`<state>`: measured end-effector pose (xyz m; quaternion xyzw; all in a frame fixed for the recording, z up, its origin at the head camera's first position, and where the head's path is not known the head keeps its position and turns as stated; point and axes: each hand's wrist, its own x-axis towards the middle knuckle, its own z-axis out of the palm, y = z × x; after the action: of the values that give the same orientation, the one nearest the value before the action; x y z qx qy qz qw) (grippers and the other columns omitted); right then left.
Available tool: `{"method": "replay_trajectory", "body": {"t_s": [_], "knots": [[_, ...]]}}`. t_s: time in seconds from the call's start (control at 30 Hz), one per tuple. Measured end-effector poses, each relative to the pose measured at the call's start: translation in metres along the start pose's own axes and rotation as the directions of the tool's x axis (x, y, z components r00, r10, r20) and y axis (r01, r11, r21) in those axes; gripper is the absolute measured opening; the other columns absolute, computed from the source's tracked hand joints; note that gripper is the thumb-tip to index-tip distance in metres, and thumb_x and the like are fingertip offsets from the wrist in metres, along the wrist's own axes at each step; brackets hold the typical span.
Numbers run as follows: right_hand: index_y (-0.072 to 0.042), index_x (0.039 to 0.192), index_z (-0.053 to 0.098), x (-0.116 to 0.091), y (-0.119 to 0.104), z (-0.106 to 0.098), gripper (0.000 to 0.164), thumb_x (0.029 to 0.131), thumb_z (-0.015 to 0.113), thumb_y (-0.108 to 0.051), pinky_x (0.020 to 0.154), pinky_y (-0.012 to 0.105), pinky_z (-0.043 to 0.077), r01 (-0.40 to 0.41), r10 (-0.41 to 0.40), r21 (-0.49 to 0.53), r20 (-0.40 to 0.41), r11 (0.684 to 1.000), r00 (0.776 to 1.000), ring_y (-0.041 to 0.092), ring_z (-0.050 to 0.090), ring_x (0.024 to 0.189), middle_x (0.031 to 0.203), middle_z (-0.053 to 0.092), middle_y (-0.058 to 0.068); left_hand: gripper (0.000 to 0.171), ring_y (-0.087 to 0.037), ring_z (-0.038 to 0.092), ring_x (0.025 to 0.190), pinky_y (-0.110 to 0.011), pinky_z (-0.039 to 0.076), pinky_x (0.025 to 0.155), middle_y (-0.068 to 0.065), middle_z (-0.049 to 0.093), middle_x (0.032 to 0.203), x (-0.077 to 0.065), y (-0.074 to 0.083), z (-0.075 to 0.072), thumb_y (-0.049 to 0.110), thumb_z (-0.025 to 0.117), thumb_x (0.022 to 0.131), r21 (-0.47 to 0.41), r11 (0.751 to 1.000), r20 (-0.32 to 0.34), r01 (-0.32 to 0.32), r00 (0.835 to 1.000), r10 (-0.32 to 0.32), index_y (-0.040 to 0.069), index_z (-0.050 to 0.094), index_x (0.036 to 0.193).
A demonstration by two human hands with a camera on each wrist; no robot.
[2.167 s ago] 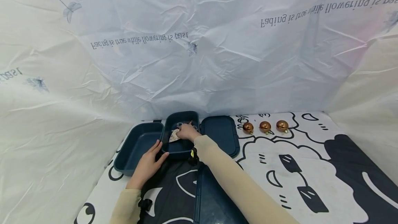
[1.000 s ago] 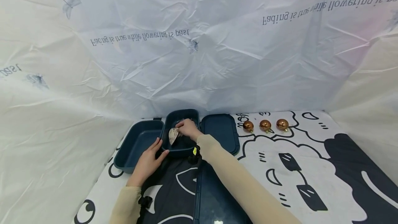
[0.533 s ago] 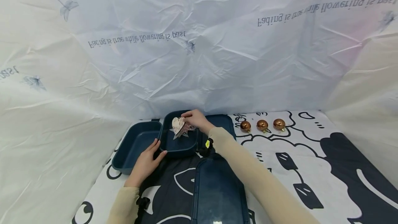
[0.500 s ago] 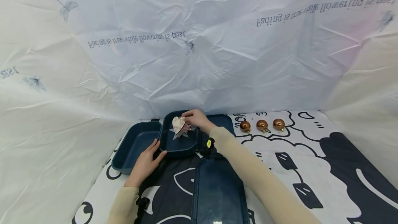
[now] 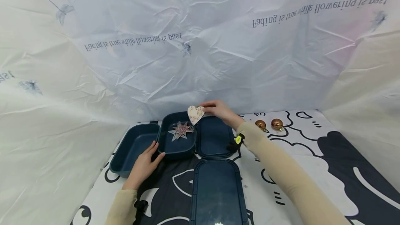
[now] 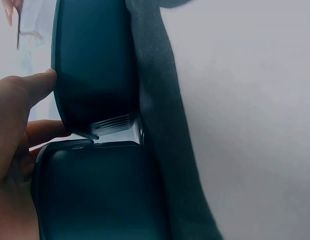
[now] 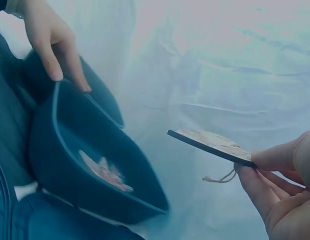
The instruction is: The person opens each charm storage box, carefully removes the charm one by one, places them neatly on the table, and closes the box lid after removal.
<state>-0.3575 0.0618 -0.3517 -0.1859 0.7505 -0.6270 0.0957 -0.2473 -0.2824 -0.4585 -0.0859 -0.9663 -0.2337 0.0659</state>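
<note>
My right hand [image 5: 220, 111] pinches a flat, cream heart-shaped ornament [image 5: 195, 114] above the far right rim of the middle dark blue box [image 5: 178, 148]. In the right wrist view, the heart ornament [image 7: 210, 142] shows a dark edge, and a twine loop hangs below the thumb and fingers. Inside the middle box lies a glittery pink and clear star ornament [image 5: 180, 130]. My left hand [image 5: 144, 166] rests at that box's near left corner, thumb and straight fingers touching its rim. Left of it stands a second dark blue box [image 5: 137, 148] with nothing visible inside.
Two dark blue lids [image 5: 218, 190] lie in line, right of the boxes. Shiny copper baubles [image 5: 276, 124] sit at the back right, partly hidden by the right arm. A white plastic sheet [image 5: 200, 72] hangs close behind the boxes.
The right hand has lifted the heart ornament out of the middle box, up and to the right. The star ornament, previously covered, now shows in the box. The left hand has stayed put.
</note>
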Motion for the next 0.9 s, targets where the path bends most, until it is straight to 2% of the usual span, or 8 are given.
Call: {"method": "replay_trajectory", "body": {"t_s": [0.1, 0.27, 0.43, 0.6, 0.77, 0.9], "knots": [[-0.001, 0.144, 0.054, -0.015, -0.007, -0.018, 0.041, 0.105, 0.057, -0.01, 0.106, 0.036, 0.047, 0.025, -0.025, -0.016, -0.017, 1.0, 1.0, 0.032, 0.053, 0.132, 0.149, 0.05, 0.017, 0.069, -0.044, 0.037, 0.141, -0.061, 0.037, 0.109, -0.021, 0.029, 0.161, 0.001, 0.0, -0.001, 0.043, 0.059, 0.102, 0.003, 1.0, 0.002, -0.001, 1.0, 0.001, 0.002, 0.039, 0.154], [0.0, 0.146, 0.052, -0.042, -0.017, -0.048, 0.043, 0.105, 0.056, -0.012, 0.11, 0.043, 0.043, 0.052, -0.053, -0.039, -0.009, 0.998, 0.999, 0.034, 0.052, 0.132, 0.148, 0.05, 0.019, 0.07, -0.045, 0.036, 0.142, -0.061, 0.036, 0.109, -0.021, 0.028, 0.161, 0.001, -0.001, -0.003, 0.043, 0.059, 0.102, 0.005, 1.0, 0.001, -0.003, 1.0, 0.003, 0.001, 0.039, 0.154], [-0.003, 0.146, 0.052, -0.068, -0.024, -0.072, 0.044, 0.105, 0.058, -0.018, 0.109, 0.044, 0.043, 0.03, -0.033, -0.104, -0.031, 0.994, 0.999, 0.032, 0.054, 0.131, 0.149, 0.05, 0.016, 0.07, -0.045, 0.036, 0.142, -0.062, 0.036, 0.109, -0.021, 0.029, 0.161, 0.002, -0.002, -0.003, 0.043, 0.059, 0.102, 0.003, 1.0, -0.004, -0.01, 1.0, 0.01, 0.001, 0.039, 0.154], [-0.007, 0.144, 0.056, -0.093, -0.021, -0.09, 0.044, 0.103, 0.061, -0.023, 0.106, 0.043, 0.047, 0.002, -0.012, -0.171, -0.059, 0.985, 0.998, 0.031, 0.055, 0.13, 0.147, 0.052, 0.014, 0.071, -0.044, 0.037, 0.141, -0.061, 0.036, 0.109, -0.022, 0.03, 0.16, 0.003, -0.003, -0.002, 0.044, 0.059, 0.102, 0.006, 1.0, -0.008, -0.017, 1.0, 0.017, 0.0, 0.039, 0.153], [-0.003, 0.144, 0.055, -0.116, -0.017, -0.101, 0.044, 0.104, 0.06, -0.021, 0.105, 0.046, 0.047, -0.022, 0.006, -0.224, -0.072, 0.974, 0.997, 0.036, 0.055, 0.13, 0.148, 0.05, 0.018, 0.071, -0.045, 0.037, 0.141, -0.061, 0.037, 0.108, -0.022, 0.03, 0.16, 0.002, -0.002, -0.001, 0.043, 0.06, 0.102, 0.006, 1.0, -0.012, -0.027, 1.0, 0.027, 0.0, 0.039, 0.153], [-0.004, 0.144, 0.056, -0.13, -0.007, -0.107, 0.044, 0.104, 0.06, -0.022, 0.098, 0.042, 0.053, -0.048, 0.027, -0.262, -0.081, 0.964, 0.996, 0.035, 0.06, 0.123, 0.143, 0.054, 0.02, 0.072, -0.044, 0.037, 0.141, -0.061, 0.036, 0.109, -0.022, 0.029, 0.16, 0.001, -0.002, 0.0, 0.046, 0.059, 0.102, 0.004, 1.0, -0.008, -0.018, 1.0, 0.018, 0.0, 0.038, 0.154]]}}
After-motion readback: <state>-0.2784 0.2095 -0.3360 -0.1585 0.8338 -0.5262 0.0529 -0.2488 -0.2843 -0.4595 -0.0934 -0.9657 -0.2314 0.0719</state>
